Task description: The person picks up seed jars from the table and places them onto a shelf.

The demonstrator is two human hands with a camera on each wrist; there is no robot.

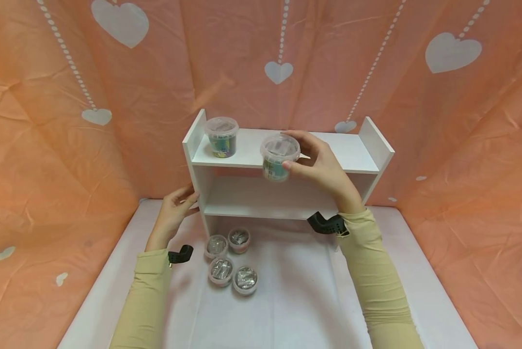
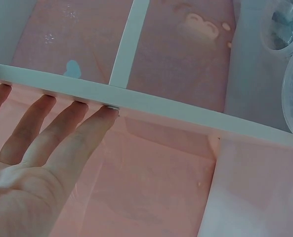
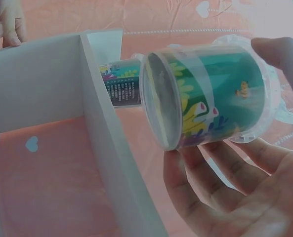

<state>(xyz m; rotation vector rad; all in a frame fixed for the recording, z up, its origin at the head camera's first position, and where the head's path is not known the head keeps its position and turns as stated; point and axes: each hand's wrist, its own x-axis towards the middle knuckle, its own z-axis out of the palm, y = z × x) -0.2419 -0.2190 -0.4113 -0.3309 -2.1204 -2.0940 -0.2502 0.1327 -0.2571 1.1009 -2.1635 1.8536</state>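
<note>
My right hand (image 1: pixel 324 167) grips a clear plastic tub (image 1: pixel 275 167) with a translucent lid and a green printed label. The tub is held upright in front of the top board of a white two-tier shelf (image 1: pixel 252 198). In the right wrist view, the thumb lies at the lid end of the tub (image 3: pixel 220 98), and the fingers run along its other side. My left hand (image 1: pixel 173 211) touches the outer left side panel of the shelf. Its fingertips press on that panel in the left wrist view, with the fingers (image 2: pixel 69 140) extended.
A similar lidded tub (image 1: pixel 222 139) stands at the left end of the top board. Several small lidded tubs (image 1: pixel 221 269) sit on the white table (image 1: pixel 295 300) below the shelf's left part. An orange cloth (image 1: pixel 243 63) with white hearts hangs behind and at both sides.
</note>
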